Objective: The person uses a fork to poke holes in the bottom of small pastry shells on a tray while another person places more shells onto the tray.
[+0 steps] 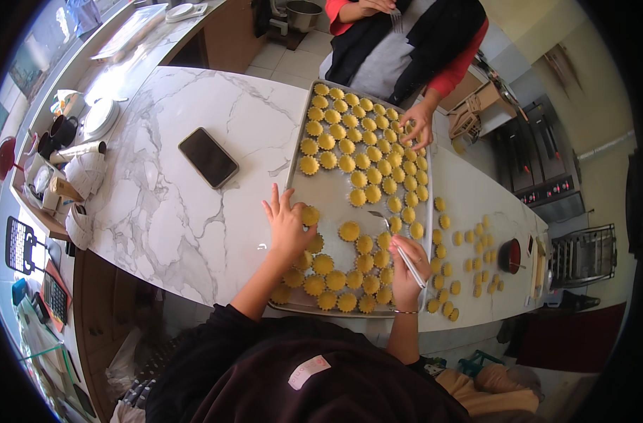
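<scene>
My left hand (287, 229) is at the left edge of a large metal baking tray (314, 189). Its thumb and forefinger close around a fluted yellow tart shell (310, 216), while the other fingers stretch upward. In my right hand (406, 271) is a fork (410, 266), its handle slanting down to the right and its tines over the bare middle of the tray. Several tart shells (335, 280) cover the tray's near part. More tart shells (347, 146) stand in rows across the far part.
Across the tray, a co-worker in red sleeves touches shells with one hand (420, 125) and holds another fork (396, 21). A phone (208, 157) lies on the marble-patterned table (159, 204). Loose shells (441, 282) and a dark bowl (510, 255) are at the right. Cups (64, 129) stand left.
</scene>
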A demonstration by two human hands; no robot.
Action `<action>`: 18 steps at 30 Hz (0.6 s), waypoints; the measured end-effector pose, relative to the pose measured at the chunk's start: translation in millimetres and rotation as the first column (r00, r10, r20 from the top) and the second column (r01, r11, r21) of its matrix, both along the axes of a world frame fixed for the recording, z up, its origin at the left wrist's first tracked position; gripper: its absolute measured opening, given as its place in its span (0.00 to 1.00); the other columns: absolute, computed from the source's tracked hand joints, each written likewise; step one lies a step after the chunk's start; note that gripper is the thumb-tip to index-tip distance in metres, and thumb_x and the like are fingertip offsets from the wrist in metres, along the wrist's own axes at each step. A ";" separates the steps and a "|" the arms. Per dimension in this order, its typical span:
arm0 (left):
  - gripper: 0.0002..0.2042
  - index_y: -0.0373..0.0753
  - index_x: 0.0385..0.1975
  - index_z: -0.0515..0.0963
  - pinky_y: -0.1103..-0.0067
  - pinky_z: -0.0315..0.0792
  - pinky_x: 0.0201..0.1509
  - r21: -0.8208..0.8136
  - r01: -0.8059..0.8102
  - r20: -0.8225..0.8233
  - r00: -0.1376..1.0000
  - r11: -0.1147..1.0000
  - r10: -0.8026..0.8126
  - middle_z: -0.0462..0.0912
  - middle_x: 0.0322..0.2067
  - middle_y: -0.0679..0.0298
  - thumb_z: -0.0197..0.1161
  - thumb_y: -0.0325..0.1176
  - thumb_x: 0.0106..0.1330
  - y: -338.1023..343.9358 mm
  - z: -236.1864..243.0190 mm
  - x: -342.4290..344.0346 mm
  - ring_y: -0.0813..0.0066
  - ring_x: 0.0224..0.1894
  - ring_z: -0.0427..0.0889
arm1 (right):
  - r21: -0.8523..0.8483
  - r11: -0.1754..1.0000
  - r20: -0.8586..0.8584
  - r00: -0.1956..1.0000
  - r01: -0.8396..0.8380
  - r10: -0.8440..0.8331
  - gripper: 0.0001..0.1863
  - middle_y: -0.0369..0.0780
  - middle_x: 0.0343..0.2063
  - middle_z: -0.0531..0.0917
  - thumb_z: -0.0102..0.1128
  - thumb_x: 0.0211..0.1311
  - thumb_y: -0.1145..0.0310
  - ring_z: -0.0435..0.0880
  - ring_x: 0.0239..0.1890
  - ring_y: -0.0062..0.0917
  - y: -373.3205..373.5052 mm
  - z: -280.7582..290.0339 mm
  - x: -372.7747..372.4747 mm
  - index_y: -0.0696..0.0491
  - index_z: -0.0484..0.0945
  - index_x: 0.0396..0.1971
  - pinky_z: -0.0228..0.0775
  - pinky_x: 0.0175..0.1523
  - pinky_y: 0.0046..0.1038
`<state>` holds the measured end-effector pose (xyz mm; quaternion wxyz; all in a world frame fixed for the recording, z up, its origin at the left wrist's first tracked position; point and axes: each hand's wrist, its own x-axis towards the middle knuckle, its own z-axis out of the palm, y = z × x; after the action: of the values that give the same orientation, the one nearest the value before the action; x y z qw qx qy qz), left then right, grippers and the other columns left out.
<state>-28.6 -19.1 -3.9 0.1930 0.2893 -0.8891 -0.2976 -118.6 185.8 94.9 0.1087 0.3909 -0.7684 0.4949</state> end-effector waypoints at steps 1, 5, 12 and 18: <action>0.22 0.36 0.40 0.77 0.42 0.37 0.66 0.035 -0.018 0.028 0.999 0.999 0.017 0.61 0.59 0.56 0.70 0.37 0.43 -1.2 2.6 2.3 0.45 0.70 0.42 | -0.003 0.998 -0.008 0.998 0.056 -0.056 0.12 0.44 0.35 0.82 0.62 0.52 0.83 0.83 0.35 0.28 10.5 1.3 -0.6 0.57 0.81 0.37 0.77 0.39 0.24; 0.21 0.35 0.43 0.76 0.41 0.40 0.65 0.040 0.019 0.097 0.995 0.999 -0.023 0.61 0.60 0.57 0.66 0.33 0.47 -8.0 10.6 13.1 0.45 0.69 0.44 | -0.015 0.974 0.076 0.972 0.226 -0.224 0.10 0.45 0.35 0.82 0.62 0.54 0.82 0.83 0.35 0.26 47.5 3.1 3.7 0.59 0.81 0.37 0.77 0.40 0.23; 0.20 0.37 0.46 0.75 0.47 0.49 0.64 0.018 0.022 -0.047 0.999 1.000 -0.021 0.65 0.57 0.58 0.62 0.32 0.51 1.0 25.0 5.0 0.49 0.67 0.52 | -0.024 0.923 0.065 0.922 0.385 -0.383 0.09 0.44 0.37 0.81 0.62 0.55 0.80 0.81 0.37 0.24 100.0 -3.6 12.9 0.58 0.81 0.38 0.74 0.39 0.21; 0.16 0.37 0.41 0.77 0.63 0.65 0.57 -0.086 0.261 -0.259 0.926 0.962 -0.274 0.73 0.49 0.58 0.65 0.32 0.51 47.4 34.2 -40.7 0.52 0.58 0.67 | -0.099 0.913 0.122 0.916 0.395 -0.383 0.10 0.40 0.34 0.80 0.62 0.55 0.80 0.79 0.35 0.19 110.6 2.8 12.1 0.58 0.81 0.38 0.70 0.35 0.16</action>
<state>-69.3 28.3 30.3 0.2763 0.1176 -0.8930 -0.3353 -106.4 296.4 97.7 0.1903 0.1975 -0.8038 0.5280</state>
